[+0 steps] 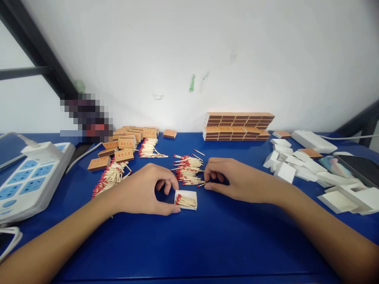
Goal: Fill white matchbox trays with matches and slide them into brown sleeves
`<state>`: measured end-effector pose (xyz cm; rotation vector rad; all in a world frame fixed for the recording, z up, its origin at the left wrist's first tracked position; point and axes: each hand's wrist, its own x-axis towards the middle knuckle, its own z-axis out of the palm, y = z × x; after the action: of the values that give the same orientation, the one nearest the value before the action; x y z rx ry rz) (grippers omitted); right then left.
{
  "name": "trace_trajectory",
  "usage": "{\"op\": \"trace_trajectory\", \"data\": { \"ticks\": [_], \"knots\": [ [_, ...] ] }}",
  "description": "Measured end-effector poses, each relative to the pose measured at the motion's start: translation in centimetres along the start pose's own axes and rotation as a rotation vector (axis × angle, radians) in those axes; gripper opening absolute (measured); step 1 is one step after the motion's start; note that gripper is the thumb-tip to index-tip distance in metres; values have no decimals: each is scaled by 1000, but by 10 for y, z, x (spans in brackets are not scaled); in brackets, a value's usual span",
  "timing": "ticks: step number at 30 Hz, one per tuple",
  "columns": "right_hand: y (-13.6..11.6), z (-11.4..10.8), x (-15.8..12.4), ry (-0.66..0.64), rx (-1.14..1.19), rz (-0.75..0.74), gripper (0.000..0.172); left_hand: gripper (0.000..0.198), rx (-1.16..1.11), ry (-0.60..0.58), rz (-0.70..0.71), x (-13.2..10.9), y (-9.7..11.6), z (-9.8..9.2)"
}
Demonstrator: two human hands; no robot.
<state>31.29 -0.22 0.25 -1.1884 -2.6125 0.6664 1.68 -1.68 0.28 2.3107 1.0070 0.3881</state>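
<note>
A small white matchbox tray [192, 194] lies on the blue table in front of me, partly filled with red-tipped matches [186, 201]. The thumb and forefinger of my left hand [148, 191] grip its left end. Just behind the tray is a loose pile of matches [188, 169], heads mostly pointing left. At the right side of that pile, my right hand [222, 177] pinches the stick end of a match [201, 184] between thumb and fingertips. Its other fingers are curled under.
More loose matches [117, 173] and a heap of orange matchbox sleeves [126, 142] lie left. Stacked matchboxes [237, 126] stand by the wall. White empty trays [284, 173], a phone [359, 167] and a white device [314, 141] sit right; a power strip [38, 173] sits far left.
</note>
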Motion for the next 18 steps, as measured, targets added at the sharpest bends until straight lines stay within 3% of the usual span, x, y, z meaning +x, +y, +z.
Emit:
{"op": "trace_trajectory", "data": {
  "ticks": [7, 18],
  "knots": [
    [0, 0, -2, -46, 22, 7, 22, 30, 67, 21, 44, 0, 2, 2],
    [-1, 11, 4, 50, 39, -28, 13, 32, 152, 44, 78, 0, -1, 0]
  ]
}}
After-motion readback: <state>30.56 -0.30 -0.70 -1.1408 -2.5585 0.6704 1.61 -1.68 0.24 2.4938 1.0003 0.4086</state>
